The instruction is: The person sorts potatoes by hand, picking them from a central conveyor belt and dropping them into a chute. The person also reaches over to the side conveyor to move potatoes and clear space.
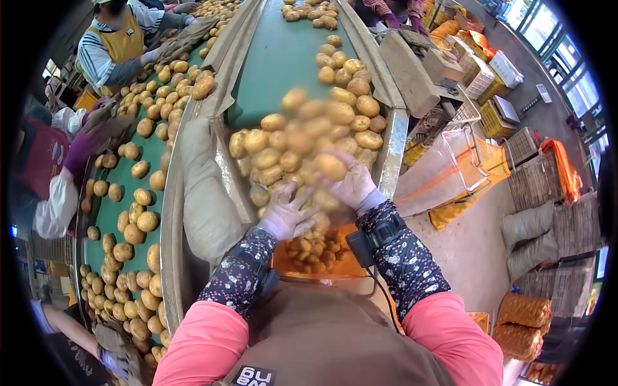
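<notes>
- At the far left, a side belt (106, 211) carries scattered potatoes, well apart from the person's own hands.
- A grey padded cover (207, 193) lies between that belt and the person's left forearm.
- The gloved left hand (286, 213) is over the near edge of the potato heap (309, 136), its fingers spread wide with clear gaps; no potato shows gripped in it. The heap lies ahead of the fingertips, at the near end of the main belt (261, 90).
- Below and between the two wrists, an orange container (279, 265) has smaller potatoes in it.
- Right of the left fingertips and a little farther ahead is one oval potato (330, 167), its long axis running roughly sideways; the right hand is nearer to it.
- The gloved right hand (353, 183) has its fingers bent behind and beside that potato, seemingly touching it. Blur hides the contact, so whether they grip it cannot be told.
</notes>
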`<state>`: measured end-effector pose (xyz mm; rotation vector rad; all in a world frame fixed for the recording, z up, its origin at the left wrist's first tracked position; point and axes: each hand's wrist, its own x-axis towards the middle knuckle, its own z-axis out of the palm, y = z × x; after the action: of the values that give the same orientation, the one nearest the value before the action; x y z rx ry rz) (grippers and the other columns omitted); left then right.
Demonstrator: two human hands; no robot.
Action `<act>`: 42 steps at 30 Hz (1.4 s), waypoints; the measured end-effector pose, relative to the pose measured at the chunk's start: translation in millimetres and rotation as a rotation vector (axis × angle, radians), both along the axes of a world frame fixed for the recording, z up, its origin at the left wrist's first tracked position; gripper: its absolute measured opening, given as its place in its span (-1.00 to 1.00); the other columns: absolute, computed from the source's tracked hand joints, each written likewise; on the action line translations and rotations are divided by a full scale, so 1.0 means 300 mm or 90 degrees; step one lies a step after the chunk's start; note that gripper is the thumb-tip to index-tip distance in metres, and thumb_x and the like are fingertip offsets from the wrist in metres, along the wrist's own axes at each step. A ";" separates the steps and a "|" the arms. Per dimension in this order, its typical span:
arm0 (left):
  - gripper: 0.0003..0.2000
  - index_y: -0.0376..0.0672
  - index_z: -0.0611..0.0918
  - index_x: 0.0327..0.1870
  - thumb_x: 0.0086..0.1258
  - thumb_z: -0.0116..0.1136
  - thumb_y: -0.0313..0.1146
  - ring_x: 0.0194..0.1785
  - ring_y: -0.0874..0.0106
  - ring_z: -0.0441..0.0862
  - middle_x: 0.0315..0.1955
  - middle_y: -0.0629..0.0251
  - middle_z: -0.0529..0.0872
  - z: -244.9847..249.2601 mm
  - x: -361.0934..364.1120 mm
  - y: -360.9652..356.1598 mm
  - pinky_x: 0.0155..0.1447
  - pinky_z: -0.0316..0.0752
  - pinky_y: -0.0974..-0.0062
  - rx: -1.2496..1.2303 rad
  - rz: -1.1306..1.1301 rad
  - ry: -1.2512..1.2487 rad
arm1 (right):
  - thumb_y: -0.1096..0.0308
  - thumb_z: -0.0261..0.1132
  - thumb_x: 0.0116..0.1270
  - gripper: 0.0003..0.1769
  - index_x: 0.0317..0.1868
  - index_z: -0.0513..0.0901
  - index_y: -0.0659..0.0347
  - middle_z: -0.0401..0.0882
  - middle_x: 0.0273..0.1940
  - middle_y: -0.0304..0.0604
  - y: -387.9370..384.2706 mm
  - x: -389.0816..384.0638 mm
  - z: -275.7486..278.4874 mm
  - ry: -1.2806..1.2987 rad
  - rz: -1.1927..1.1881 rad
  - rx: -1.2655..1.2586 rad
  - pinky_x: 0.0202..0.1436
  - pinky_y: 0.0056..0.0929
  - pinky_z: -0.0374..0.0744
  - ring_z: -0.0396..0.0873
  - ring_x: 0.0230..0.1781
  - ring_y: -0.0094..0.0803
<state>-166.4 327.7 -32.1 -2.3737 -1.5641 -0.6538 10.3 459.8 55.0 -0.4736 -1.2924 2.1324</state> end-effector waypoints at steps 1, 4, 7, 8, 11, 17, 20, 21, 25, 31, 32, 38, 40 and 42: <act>-0.51 0.24 0.63 0.22 0.25 0.26 0.07 0.39 0.01 0.26 0.38 0.24 0.41 0.001 -0.004 0.006 0.40 0.19 -0.17 0.027 -0.020 0.000 | 0.20 0.12 0.57 -0.61 0.27 0.53 0.21 0.63 0.10 -0.13 0.047 0.010 -0.056 0.106 0.080 -0.224 0.22 -0.25 0.58 0.58 0.15 -0.26; -0.51 0.29 0.58 0.28 0.31 0.21 0.08 0.41 0.05 0.27 0.39 0.24 0.41 -0.013 0.020 0.013 0.45 0.06 -0.28 0.036 0.095 -0.054 | 0.14 0.11 0.58 -0.57 0.29 0.50 0.22 0.64 0.11 -0.11 0.026 0.004 -0.059 0.066 -0.018 -0.387 0.27 -0.29 0.55 0.57 0.16 -0.28; -0.45 0.28 0.51 0.36 0.33 0.18 0.10 0.40 0.04 0.28 0.38 0.19 0.40 -0.007 0.039 0.019 0.49 -0.07 -0.38 0.022 0.162 -0.039 | 0.15 0.10 0.59 -0.57 0.31 0.48 0.21 0.61 0.16 -0.13 -0.099 -0.029 0.103 -0.291 -0.188 -0.142 0.26 -0.31 0.56 0.58 0.15 -0.27; -0.44 0.24 0.52 0.34 0.30 0.20 0.09 0.40 0.04 0.25 0.38 0.17 0.38 0.020 0.039 0.016 0.49 -0.07 -0.37 0.009 0.158 -0.007 | 0.18 0.10 0.58 -0.58 0.31 0.47 0.21 0.60 0.18 -0.14 -0.100 -0.043 0.086 -0.275 -0.212 -0.141 0.25 -0.32 0.57 0.59 0.15 -0.27; -0.39 0.19 0.46 0.42 0.33 0.16 0.10 0.42 0.02 0.29 0.41 0.18 0.39 0.056 0.032 0.013 0.52 -0.07 -0.33 -0.043 0.139 0.034 | 0.30 0.12 0.55 -0.58 0.34 0.43 0.22 0.55 0.24 -0.15 -0.038 -0.074 -0.136 0.088 -0.247 -0.355 0.18 -0.35 0.61 0.60 0.12 -0.26; -0.47 0.08 0.56 0.30 0.32 0.17 0.02 0.39 0.01 0.36 0.32 0.18 0.51 -0.127 -0.008 0.044 0.49 0.15 -0.10 -0.151 0.064 -0.066 | 0.26 0.27 0.38 -0.23 0.55 0.21 0.20 0.43 0.36 -0.01 -0.278 -0.209 0.241 -0.077 0.017 0.400 0.46 -0.19 0.38 0.44 0.35 -0.10; -0.59 0.08 0.67 0.13 0.29 0.23 -0.03 0.36 -0.01 0.36 0.22 0.21 0.58 0.005 -0.006 0.014 0.37 0.31 -0.07 -0.083 0.034 -0.033 | 0.25 0.30 0.32 -0.20 0.53 0.24 0.23 0.40 0.39 0.10 -0.118 -0.217 0.159 -0.302 -0.299 0.889 0.53 -0.14 0.28 0.35 0.43 0.02; -0.60 0.12 0.69 0.07 0.21 0.32 -0.02 0.22 0.07 0.47 0.15 0.27 0.58 0.062 0.004 0.012 0.33 0.34 -0.05 0.032 0.023 -0.031 | 0.21 0.29 0.32 -0.25 0.50 0.33 0.20 0.32 0.44 0.15 -0.032 -0.206 0.080 -0.459 -0.377 0.876 0.58 -0.08 0.17 0.24 0.50 0.05; -0.53 0.15 0.65 0.16 0.21 0.33 -0.02 0.30 0.07 0.41 0.19 0.26 0.55 0.016 -0.001 0.005 0.31 0.34 -0.07 0.000 -0.040 -0.039 | 0.07 0.32 0.21 -0.19 0.49 0.36 0.02 0.36 0.39 0.13 0.072 -0.088 0.102 -0.766 -0.414 0.999 0.54 0.14 0.12 0.10 0.50 0.30; -0.46 0.15 0.58 0.26 0.23 0.31 0.01 0.40 0.07 0.32 0.29 0.19 0.46 -0.008 -0.013 0.003 0.44 0.15 -0.17 0.079 0.014 -0.094 | 0.16 0.34 0.14 -0.16 0.49 0.35 -0.01 0.48 0.20 0.21 0.009 -0.058 -0.009 -0.582 -0.351 0.878 0.34 0.11 0.41 0.39 0.30 0.20; -0.45 0.16 0.57 0.28 0.24 0.30 0.02 0.42 0.07 0.31 0.30 0.18 0.45 -0.027 -0.006 0.006 0.47 0.10 -0.19 0.083 0.056 -0.106 | 0.18 0.35 0.14 -0.21 0.45 0.41 -0.01 0.48 0.20 0.21 -0.035 -0.049 0.012 -0.587 -0.358 0.878 0.32 0.07 0.44 0.46 0.22 0.19; -0.58 0.08 0.67 0.04 0.23 0.28 0.06 0.45 0.03 0.31 0.29 0.15 0.48 0.039 0.009 0.018 0.47 0.07 -0.21 0.019 0.099 -0.059 | 0.22 0.39 0.10 -0.50 0.11 0.68 0.08 0.48 0.22 0.20 -0.076 -0.084 0.028 -0.490 -0.359 0.998 0.32 0.07 0.43 0.43 0.25 0.21; -0.63 0.06 0.68 -0.05 0.24 0.27 0.06 0.41 0.07 0.39 0.19 0.20 0.58 0.024 -0.011 0.034 0.43 0.15 -0.18 -0.035 0.021 -0.073 | 0.26 0.40 0.09 -0.63 -0.07 0.71 0.14 0.56 0.12 0.16 -0.052 -0.180 0.068 -0.392 -0.402 1.043 0.21 0.03 0.51 0.52 0.18 0.13; -0.65 0.07 0.69 -0.09 0.24 0.25 0.07 0.36 0.13 0.45 0.09 0.26 0.64 0.044 -0.004 0.032 0.39 0.22 -0.11 -0.034 0.025 -0.076 | 0.24 0.38 0.11 -0.60 -0.01 0.69 0.13 0.60 0.08 0.11 0.009 -0.305 0.007 -0.348 -0.293 0.937 0.14 -0.01 0.55 0.58 0.10 0.05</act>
<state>-167.6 337.3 -19.0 -2.3750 -1.6917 -0.7689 -81.2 462.4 57.1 -0.5714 -2.3005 0.3214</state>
